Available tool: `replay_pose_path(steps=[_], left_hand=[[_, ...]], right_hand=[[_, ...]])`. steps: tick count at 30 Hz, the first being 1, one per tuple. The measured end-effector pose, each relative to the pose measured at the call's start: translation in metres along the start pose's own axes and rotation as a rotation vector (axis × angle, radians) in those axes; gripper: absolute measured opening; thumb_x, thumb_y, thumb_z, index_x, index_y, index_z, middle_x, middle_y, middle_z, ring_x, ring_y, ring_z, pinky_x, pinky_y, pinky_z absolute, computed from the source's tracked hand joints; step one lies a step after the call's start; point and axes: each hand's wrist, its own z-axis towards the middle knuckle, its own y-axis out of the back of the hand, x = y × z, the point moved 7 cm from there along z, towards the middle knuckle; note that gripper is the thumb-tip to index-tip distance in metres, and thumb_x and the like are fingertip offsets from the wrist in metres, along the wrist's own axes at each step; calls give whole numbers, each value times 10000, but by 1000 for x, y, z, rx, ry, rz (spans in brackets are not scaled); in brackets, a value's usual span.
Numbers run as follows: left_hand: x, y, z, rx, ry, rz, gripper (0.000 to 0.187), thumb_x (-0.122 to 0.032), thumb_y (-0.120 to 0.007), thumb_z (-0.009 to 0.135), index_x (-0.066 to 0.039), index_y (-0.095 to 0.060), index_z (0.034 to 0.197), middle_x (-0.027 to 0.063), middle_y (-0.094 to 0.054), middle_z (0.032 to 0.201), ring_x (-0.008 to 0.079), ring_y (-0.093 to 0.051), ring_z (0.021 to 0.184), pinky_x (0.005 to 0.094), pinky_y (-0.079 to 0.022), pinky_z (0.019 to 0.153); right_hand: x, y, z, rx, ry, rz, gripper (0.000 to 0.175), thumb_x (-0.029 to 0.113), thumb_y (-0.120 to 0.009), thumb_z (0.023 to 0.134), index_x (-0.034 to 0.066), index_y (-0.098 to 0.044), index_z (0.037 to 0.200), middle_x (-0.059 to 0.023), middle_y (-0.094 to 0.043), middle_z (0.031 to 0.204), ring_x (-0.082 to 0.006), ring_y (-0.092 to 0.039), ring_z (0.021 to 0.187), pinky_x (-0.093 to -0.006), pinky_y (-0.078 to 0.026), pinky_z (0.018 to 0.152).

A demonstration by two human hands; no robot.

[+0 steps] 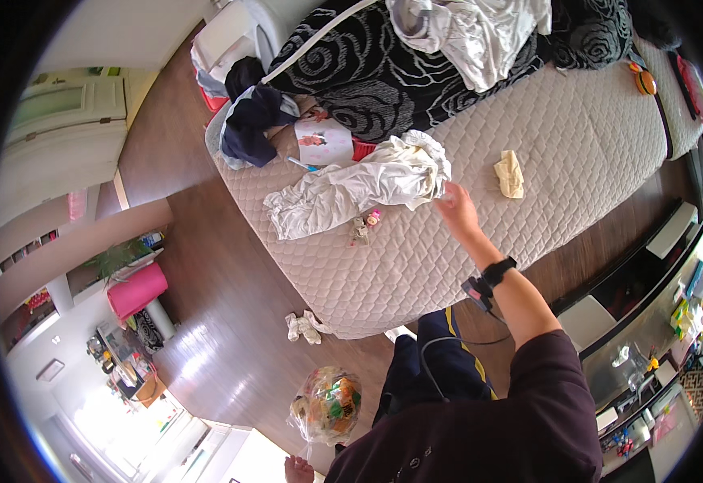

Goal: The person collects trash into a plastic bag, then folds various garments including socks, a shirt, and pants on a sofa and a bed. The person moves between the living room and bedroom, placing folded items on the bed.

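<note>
My left hand (299, 470), low in the view, grips the gathered neck of a clear plastic bag (326, 404) filled with colourful packets. My right hand (459, 211) reaches over the bed, its fingertips at the edge of crumpled white cloth trousers (357, 187). Something pale shows at those fingertips; whether they pinch the cloth or a separate thing is unclear. Beside the trousers lie a small pink toy figure (374, 218) and a small greyish toy (360, 229). A crumpled pale yellow cloth (510, 174) rests to the right of that hand.
The quilted mattress (569, 133) carries a black rose-patterned blanket (357, 90), a white garment (478, 36), dark clothes (258, 127) and a drawing (324, 140). White socks (304, 327) lie on the wooden floor by the bed corner. A cluttered desk (617, 368) stands at right.
</note>
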Motion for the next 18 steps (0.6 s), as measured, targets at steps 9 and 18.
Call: replay_pose_path(steps=[9, 18], left_hand=[[33, -25, -64, 34, -167, 239, 190, -126, -460, 928, -33, -464, 1093, 47, -499, 860, 137, -486, 775, 252, -433, 699], [34, -36, -77, -40, -394, 808, 232, -160, -494, 920, -68, -473, 1132, 33, -505, 935, 151, -486, 817, 260, -442, 713]], right_hand=[[49, -46, 82, -214, 140, -287, 773, 214, -719, 676, 68, -366, 1348, -186, -437, 1317, -341, -485, 1169, -381, -411, 966], [70, -23, 81, -275, 321, -655, 436, 167, -568, 756, 179, -553, 1192, -58, -530, 1220, -286, -529, 1092, -381, -460, 881]])
